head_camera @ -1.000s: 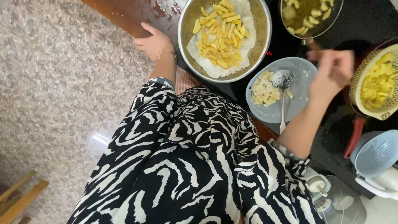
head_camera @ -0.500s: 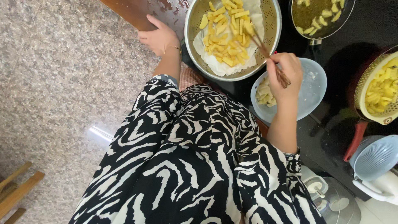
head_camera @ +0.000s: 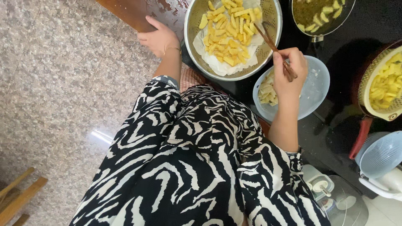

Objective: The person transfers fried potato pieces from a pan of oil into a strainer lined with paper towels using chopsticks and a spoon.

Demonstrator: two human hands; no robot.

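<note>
Wooden chopsticks (head_camera: 274,49) angled, tips over fried yellow strips (head_camera: 228,31) in metal colander (head_camera: 272,25).

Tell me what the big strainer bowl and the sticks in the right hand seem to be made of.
The strainer bowl looks like shiny steel: silvery, perforated wall. The sticks in the right hand look like dark wood, thin, brown and matt, though that is less sure.

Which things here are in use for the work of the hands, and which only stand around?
In use:
- right hand holding chopsticks
- metal colander of fried yellow pieces
- pale plate under the hand
- left hand on the counter edge

Standing around:
- pan of oil
- woven basket
- blue strainer
</note>
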